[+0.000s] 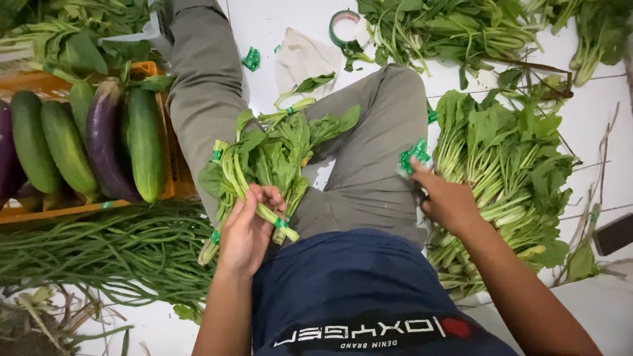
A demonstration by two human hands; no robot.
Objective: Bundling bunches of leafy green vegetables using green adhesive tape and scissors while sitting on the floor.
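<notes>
Across the white tiled floor (277, 26), heaps of produce ring a person who sits with legs folded. At the floor's left edge an orange crate (39, 86) carries cucumbers (145, 142) and a purple eggplant (102, 142), with more leafy greens piled behind it. Along the near left edge lies a wide spread of long beans (105, 254). On the right side a big loose pile of leafy greens (508, 171) rests against the person's knee, and another heap (448, 29) lies at the far edge.

Over the lap sits the bundle of greens (270, 158), its stems pointing toward the person and its leaves fanning away. The left hand (247, 231) is closed around those stems, fingers curled over them, close to bits of green tape (281, 223) already on the stalks. The right hand (448, 201) is off to the right, beside the big pile, its fingertips pinching a crumpled piece of green tape (414, 157).

By my judgement the step in hand is binding: the bunch is gathered and gripped, the tape is ready but not yet on it. The next move calls for bringing that tape to the stems just beyond the left hand's grip while keeping the stalks squeezed together.

Smaller things lie at the far edge: a cloth (300, 56), a tape roll (344, 26) and a scrap of tape (251, 59).
</notes>
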